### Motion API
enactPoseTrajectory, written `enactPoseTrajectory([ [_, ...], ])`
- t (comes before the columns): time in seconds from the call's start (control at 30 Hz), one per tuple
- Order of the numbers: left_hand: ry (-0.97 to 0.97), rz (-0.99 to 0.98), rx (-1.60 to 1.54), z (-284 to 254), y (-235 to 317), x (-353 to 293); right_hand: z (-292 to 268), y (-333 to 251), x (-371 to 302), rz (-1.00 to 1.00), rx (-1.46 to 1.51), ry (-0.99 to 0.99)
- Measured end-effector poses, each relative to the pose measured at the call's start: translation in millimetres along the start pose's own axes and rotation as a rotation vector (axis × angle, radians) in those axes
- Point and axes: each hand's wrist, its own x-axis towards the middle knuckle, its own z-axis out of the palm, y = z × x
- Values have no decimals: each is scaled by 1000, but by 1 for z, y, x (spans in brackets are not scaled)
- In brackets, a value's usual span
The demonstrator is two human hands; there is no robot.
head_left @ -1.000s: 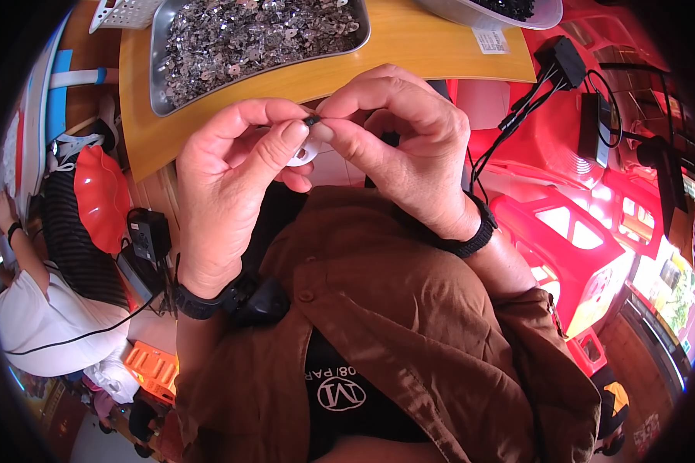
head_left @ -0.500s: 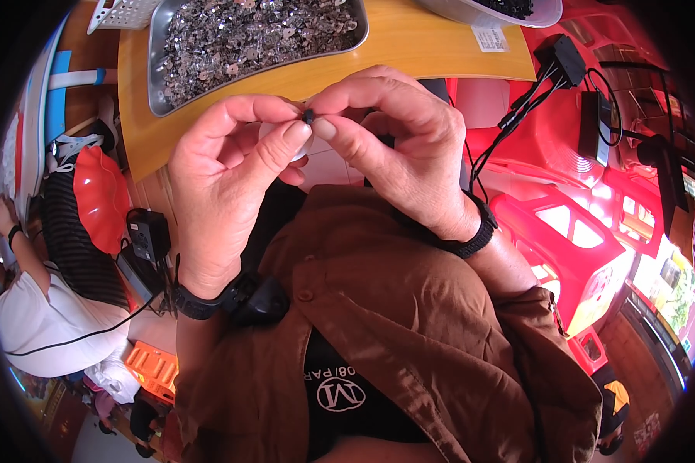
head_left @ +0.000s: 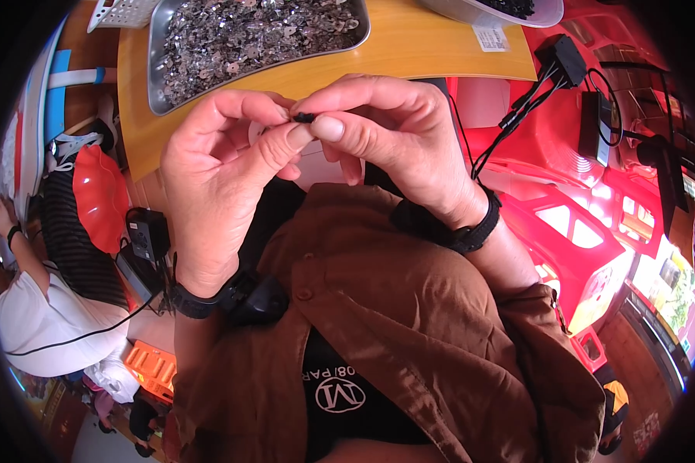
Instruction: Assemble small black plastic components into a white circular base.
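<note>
A small black piece (head_left: pixel 306 117) is pinched between my two hands, just past the near edge of the table. My left hand (head_left: pixel 220 166) grips its left end with thumb and index finger. At its other end, the thumb and index finger of my right hand (head_left: pixel 413 147) close on it. The fingertips nearly meet and cover most of the piece, so its exact kind cannot be made out. Beyond my hands, a metal tray (head_left: pixel 156 81) full of small clear and shiny flat parts lies on the yellow table (head_left: pixel 432 46).
A white perforated basket (head_left: pixel 123 14) and a pale bowl (head_left: pixel 544 14) with black pieces stand at the table's far side. Red plastic stools (head_left: pixel 548 239) and a black box with cables (head_left: pixel 561 62) are at right. Another person's white sleeve (head_left: pixel 62 316) shows at left.
The black piece has turned from upright to lying sideways between my fingertips. My right hand has rolled and its wrist has shifted slightly right; my left hand has moved a little left.
</note>
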Motion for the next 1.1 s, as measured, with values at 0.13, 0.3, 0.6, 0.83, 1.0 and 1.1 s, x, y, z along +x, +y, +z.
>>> enactPoseTrajectory([
  [0.13,-39,32,-1,-2,-2,0,-3,-6,2,193,163,-70],
  [0.3,-24,16,-13,1,0,1,-2,-8,2,191,170,-36],
  [0.6,-9,-92,22,3,0,-1,-4,-2,0,162,239,46],
  [0.83,21,-73,66,4,1,-2,1,0,0,53,69,90],
  [1.0,22,-61,66,4,2,-3,1,0,-2,29,6,99],
  [1.1,15,-63,64,4,2,-3,1,-2,-3,44,-12,97],
])
